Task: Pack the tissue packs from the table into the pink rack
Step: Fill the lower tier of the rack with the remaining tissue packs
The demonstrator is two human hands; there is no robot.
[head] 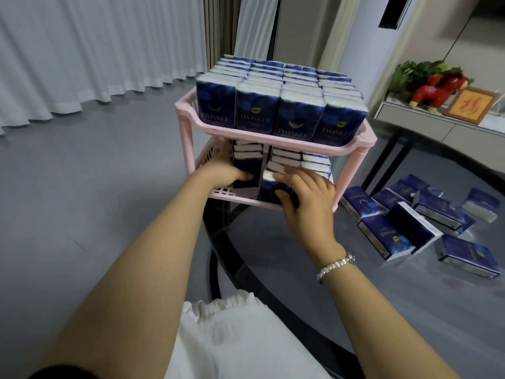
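Head view looks down on a pink rack (276, 138) with two tiers, standing on a round glass desk (410, 296). Its upper tier is filled with four rows of upright dark blue tissue packs (281, 91), packed side by side. The lower tier holds more packs standing on end, with a narrow gap between the left stack and the rest.

Left hand (221, 170) reaches into the lower tier from the left. Its fingers are curled round the side of the front pack in the left stack (247, 168), the thumb lying across the pack's face, so it grips that pack.

Right hand (303, 192) is at the front of the lower tier, just right of the gap. Its fingers are bent over the white top edge of a tissue pack (269, 187) and the thumb presses the dark front, holding the pack at the rack's front lip. A pearl bracelet (334, 265) sits on that wrist.

Loose tissue packs (415, 217) lie scattered flat on the desk to the right of the rack, some overlapping, well apart from both hands.
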